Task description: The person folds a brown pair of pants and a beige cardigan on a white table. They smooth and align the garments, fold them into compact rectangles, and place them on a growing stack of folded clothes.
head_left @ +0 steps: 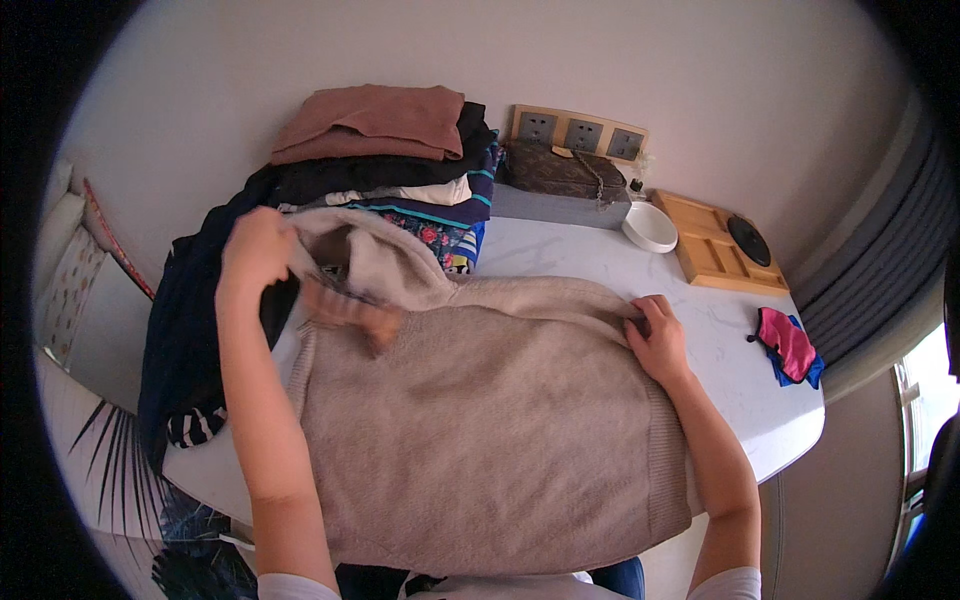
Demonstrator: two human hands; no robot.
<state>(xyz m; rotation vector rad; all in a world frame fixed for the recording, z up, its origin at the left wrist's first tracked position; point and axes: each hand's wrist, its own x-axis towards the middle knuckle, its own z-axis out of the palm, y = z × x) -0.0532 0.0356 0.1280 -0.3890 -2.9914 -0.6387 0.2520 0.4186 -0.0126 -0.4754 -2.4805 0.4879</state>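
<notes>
A beige knit sweater (480,420) lies spread over a white marble-patterned table, its lower part hanging over the near edge. At the left, my left hand (259,251) grips a raised part of the sweater near the folded clothes, slightly blurred. A brown patterned piece (352,311), blurred, dangles beside it over the sweater. My right hand (656,337) pinches the sweater's edge at the right, near the ribbed hem.
Behind stands a stack of folded clothes (367,127), with dark garments (195,322) draping left. A brown handbag (562,169), white bowl (649,226), wooden tray (712,247) and pink and blue cloth items (787,346) are at the right. Sockets (581,135) line the wall.
</notes>
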